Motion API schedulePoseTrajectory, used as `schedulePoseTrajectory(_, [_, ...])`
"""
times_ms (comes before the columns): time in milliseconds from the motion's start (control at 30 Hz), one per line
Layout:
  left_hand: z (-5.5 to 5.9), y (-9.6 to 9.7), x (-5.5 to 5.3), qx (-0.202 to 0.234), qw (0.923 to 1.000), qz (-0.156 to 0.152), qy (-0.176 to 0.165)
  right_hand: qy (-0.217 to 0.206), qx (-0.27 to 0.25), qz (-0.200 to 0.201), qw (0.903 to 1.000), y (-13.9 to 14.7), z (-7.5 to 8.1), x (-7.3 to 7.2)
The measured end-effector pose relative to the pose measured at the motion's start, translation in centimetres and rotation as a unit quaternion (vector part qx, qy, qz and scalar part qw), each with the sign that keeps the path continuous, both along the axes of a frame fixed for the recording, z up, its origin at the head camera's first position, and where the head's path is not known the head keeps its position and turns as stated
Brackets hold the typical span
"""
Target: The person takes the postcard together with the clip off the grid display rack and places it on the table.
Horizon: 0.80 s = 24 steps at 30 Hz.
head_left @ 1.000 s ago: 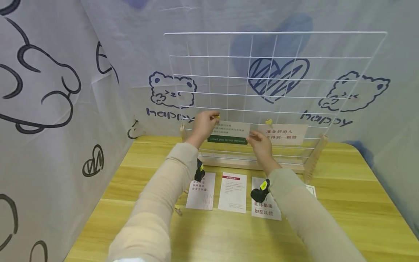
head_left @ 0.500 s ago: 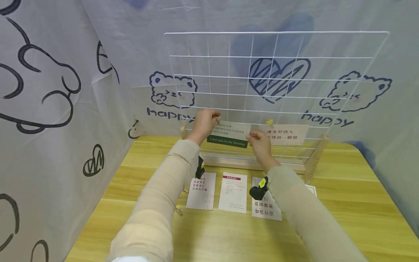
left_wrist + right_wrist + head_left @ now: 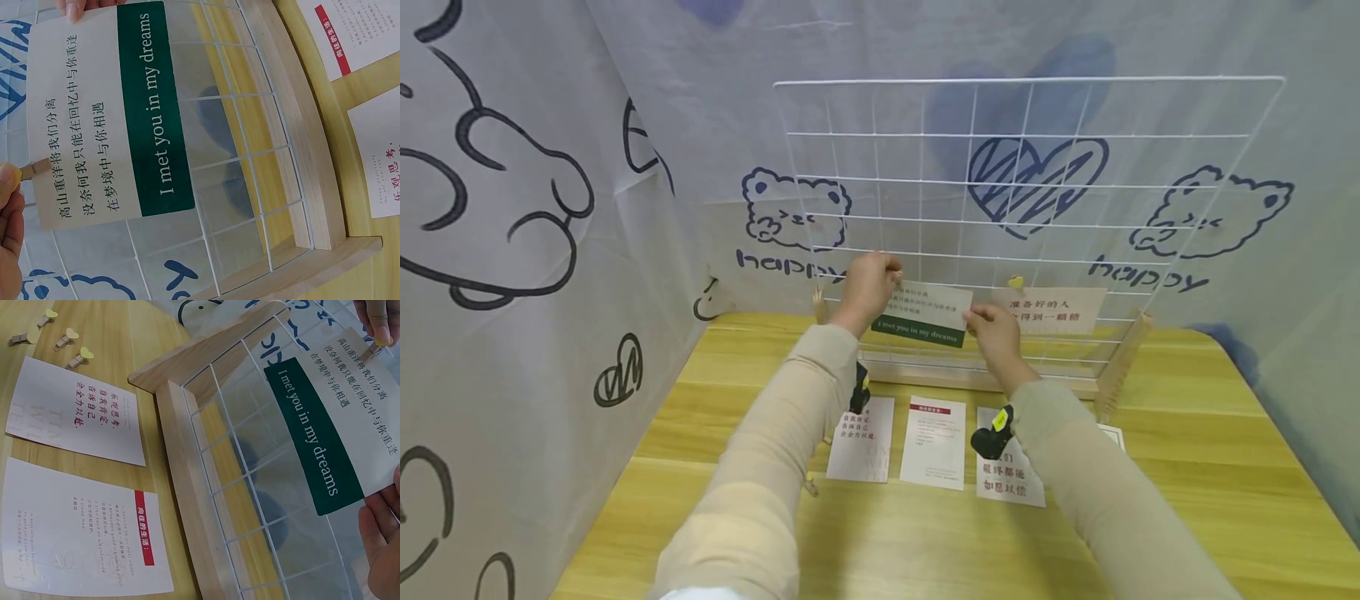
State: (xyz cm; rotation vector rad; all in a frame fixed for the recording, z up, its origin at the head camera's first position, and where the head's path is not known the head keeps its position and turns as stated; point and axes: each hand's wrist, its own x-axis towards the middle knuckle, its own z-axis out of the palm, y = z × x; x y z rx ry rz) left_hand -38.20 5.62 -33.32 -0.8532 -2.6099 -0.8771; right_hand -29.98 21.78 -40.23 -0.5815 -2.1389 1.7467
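Observation:
A white card with a green band [image 3: 925, 312] is held in front of the white wire grid [image 3: 1030, 80], its right side dipping slightly. At its upper edge my left hand [image 3: 868, 290] pinches a small wooden clothespin [image 3: 36, 169] with a yellow end; the clothespin's tip overlaps the card. My right hand [image 3: 997, 340] pinches the card's right edge between thumb and fingers. Just right of it, a pale card with red writing [image 3: 1060, 310] hangs on the grid beneath a yellow heart clothespin [image 3: 1017, 282]. Whether the held card touches the wires I cannot tell.
The grid stands in a wooden base [image 3: 181, 469] on the wood-grain table [image 3: 1195, 467]. Several printed cards, among them one with a red heading [image 3: 933, 454], lie in front. Heart clothespins [image 3: 80, 358] lie at the left. Printed cloth [image 3: 647, 208] hangs behind and beside the table.
The green-banded card has come down a little and tilted, its right side lower. Both hands keep their holds and have barely moved.

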Motion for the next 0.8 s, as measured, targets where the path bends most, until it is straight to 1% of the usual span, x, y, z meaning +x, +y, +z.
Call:
schedulePoseTrajectory(233, [-0.2,0.0,0.2,0.011,0.9992,0.005,0.039,0.005,0.008,-0.004,0.9999,0.1,-0.2,0.0])
schedulePoseTrajectory(333, [-0.2,-0.1,0.4,0.022,0.9977,0.005,0.065,0.009,0.011,0.001,0.9999,0.0,-0.2,0.1])
schedulePoseTrajectory(433, [-0.2,-0.1,0.5,0.039,0.9964,0.002,0.075,0.012,0.011,0.008,0.9998,-0.1,-0.2,0.3])
schedulePoseTrajectory(533, [-0.2,-0.1,0.5,0.071,0.9958,0.000,0.058,0.014,0.009,0.014,0.9998,-0.2,-0.3,0.5])
schedulePoseTrajectory(600, [-0.3,-0.2,0.6,0.099,0.9944,-0.001,0.039,0.016,0.007,0.016,0.9997,-0.2,-0.3,0.7])
schedulePoseTrajectory(667, [-0.4,-0.4,0.7,0.130,0.9915,-0.001,0.008,0.018,0.005,0.018,0.9997,-0.3,-0.4,0.8])
schedulePoseTrajectory(700, [-0.5,-0.5,0.8,0.141,0.9899,0.001,-0.001,0.021,-0.001,0.019,0.9996,-0.3,-0.4,0.8])
schedulePoseTrajectory(800, [-0.7,-0.8,1.2,0.172,0.9838,0.012,-0.050,0.027,-0.013,0.019,0.9994,-0.3,-0.5,1.1])
